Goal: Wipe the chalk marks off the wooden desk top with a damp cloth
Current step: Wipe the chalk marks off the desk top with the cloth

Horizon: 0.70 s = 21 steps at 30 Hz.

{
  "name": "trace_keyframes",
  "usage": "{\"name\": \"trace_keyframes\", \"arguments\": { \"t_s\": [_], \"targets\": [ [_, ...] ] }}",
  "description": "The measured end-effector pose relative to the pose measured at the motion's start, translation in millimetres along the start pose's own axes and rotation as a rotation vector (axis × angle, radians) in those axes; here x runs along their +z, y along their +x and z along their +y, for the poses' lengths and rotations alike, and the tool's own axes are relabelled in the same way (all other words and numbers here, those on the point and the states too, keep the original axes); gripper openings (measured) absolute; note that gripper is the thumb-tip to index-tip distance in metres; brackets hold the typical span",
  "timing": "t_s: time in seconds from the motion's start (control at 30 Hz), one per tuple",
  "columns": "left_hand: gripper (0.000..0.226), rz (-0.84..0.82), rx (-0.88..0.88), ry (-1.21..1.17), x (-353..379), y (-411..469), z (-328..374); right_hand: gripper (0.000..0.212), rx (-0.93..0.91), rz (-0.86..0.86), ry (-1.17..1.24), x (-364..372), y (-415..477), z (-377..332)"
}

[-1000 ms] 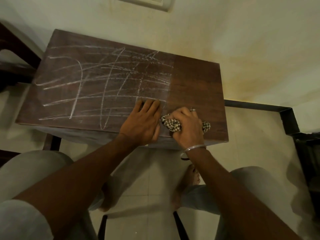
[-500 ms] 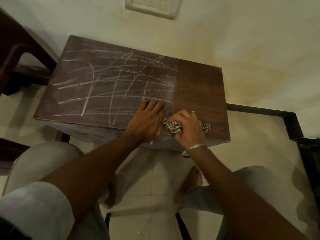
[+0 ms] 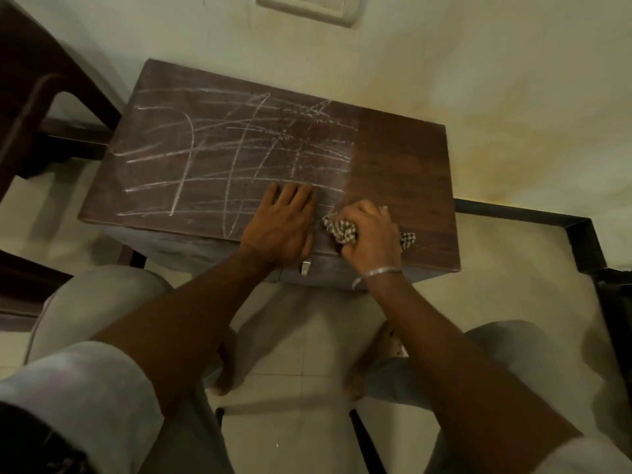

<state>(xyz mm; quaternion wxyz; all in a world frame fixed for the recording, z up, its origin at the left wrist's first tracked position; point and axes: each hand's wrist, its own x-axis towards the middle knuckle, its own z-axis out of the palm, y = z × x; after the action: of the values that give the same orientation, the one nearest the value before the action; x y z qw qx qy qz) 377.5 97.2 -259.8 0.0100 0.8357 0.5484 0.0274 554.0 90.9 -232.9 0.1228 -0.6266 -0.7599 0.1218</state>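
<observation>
A dark wooden desk top (image 3: 403,159) stands against the wall. White chalk marks (image 3: 222,155) cross its left and middle parts; the right strip is bare wood. My right hand (image 3: 371,239) grips a bunched checked cloth (image 3: 340,229) at the near edge, right of centre, and a corner of the cloth (image 3: 408,239) sticks out to the right. My left hand (image 3: 285,224) rests flat on the desk just left of the cloth, fingers straight and pointing away from me.
A dark wooden chair (image 3: 37,97) stands to the left of the desk. A black metal frame (image 3: 581,230) runs along the floor on the right. A wall switch plate (image 3: 307,8) sits above the desk. My knees and bare feet are below.
The view has shifted so the desk sits further right and lower in frame. Both hands stay at the near edge, the right one still bunched round the cloth.
</observation>
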Motion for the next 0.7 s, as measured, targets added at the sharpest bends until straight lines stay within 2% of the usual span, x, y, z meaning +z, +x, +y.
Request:
{"name": "trace_keyframes", "arguments": {
  "t_s": [0.1,0.3,0.53,0.7],
  "targets": [
    [0.057,0.013,0.000,-0.013,0.4,-0.4,1.3,0.043,0.081,0.031,0.032,1.0,13.1,-8.6],
    [0.062,0.009,-0.022,-0.025,0.8,0.4,1.7,0.051,0.008,0.004,0.024,8.5,-24.5,-6.7],
    [0.060,0.011,-0.030,-0.043,1.6,1.5,1.0,0.046,0.118,0.024,0.030,3.8,25.2,-13.0],
    [0.060,-0.004,-0.039,-0.043,0.6,1.6,1.0,0.048,0.035,0.005,0.023,9.9,-11.8,-11.6]
  ]
}}
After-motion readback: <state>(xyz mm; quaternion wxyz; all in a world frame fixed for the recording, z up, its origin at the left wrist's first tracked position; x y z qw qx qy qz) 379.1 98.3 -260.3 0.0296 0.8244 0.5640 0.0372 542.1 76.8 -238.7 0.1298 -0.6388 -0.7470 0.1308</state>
